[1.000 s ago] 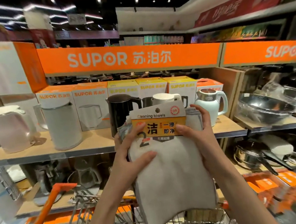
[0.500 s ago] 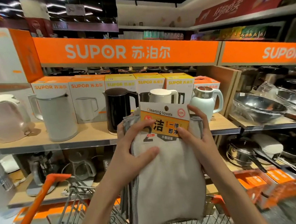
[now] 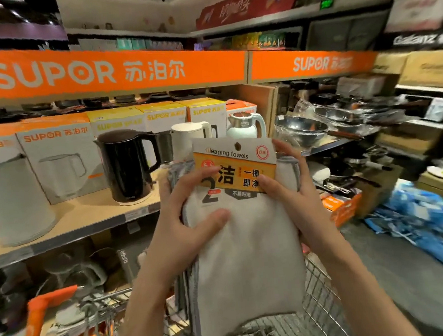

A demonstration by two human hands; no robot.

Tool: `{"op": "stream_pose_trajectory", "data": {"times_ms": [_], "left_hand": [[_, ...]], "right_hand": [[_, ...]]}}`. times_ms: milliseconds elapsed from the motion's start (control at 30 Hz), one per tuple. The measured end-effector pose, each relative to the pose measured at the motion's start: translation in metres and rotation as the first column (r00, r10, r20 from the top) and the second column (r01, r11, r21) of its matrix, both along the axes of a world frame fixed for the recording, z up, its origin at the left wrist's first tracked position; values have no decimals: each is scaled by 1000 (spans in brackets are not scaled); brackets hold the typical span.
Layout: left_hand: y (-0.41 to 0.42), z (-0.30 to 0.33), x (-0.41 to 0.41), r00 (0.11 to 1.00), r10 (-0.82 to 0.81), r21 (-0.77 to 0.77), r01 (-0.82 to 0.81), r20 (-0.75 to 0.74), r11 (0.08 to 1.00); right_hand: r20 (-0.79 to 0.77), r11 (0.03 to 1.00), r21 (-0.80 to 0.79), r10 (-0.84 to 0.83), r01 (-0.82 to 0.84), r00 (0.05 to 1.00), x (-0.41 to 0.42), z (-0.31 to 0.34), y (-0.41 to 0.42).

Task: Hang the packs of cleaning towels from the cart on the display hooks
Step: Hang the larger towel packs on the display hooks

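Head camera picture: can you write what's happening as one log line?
left hand: holding | right hand: holding | item: grey cleaning towel pack with orange card label | place: above wire shopping cart | hung: not yet

A shop aisle under dim, dark ceilings. Orange SUPOR banners (image 3: 84,72) run along the top of the wooden shelving (image 3: 79,222), where kettle boxes (image 3: 59,156) stand behind a black kettle (image 3: 128,166) and pale ones. To the right — woks (image 3: 302,130) and pans in plastic wrap. Blue packs (image 3: 431,223) lie heaped on the grey floor (image 3: 406,299).
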State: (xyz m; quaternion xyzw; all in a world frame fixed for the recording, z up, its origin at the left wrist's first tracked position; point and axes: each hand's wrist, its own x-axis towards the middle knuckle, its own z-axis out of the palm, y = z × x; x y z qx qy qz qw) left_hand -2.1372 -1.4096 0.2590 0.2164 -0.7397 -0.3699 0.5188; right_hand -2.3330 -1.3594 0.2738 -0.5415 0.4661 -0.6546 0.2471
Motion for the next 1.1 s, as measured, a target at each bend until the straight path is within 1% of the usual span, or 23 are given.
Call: {"op": "stream_pose_trajectory", "data": {"times_ms": [133, 267, 433, 567, 800, 900, 1100], "left_hand": [[19, -4, 1, 989, -151, -3, 151, 3, 989], [47, -7, -7, 959, -282, 60, 281, 9, 958], [84, -5, -30, 892, -451, 43, 450, 7, 892], [124, -4, -55, 829, -559, -5, 559, 16, 829], [225, -6, -92, 639, -769, 3, 769, -7, 639], [281, -5, -104, 536, -844, -24, 844, -16, 536], [395, -7, -107, 303, -953, 12, 953, -10, 303]], "right_hand": [[14, 986, 32, -166, 165, 986, 10, -8, 47], [13, 947, 40, -320, 319, 947, 14, -9, 97], [16, 885, 27, -466, 466, 885, 16, -6, 167], [-14, 795, -1, -607, 607, 795, 17, 0, 231], [-50, 617, -60, -787, 785, 615, 26, 0, 364], [-43, 535, -46, -845, 843, 534, 40, -2, 429], [-86, 296, -42, -953, 954, 292, 88, -3, 550]]}}
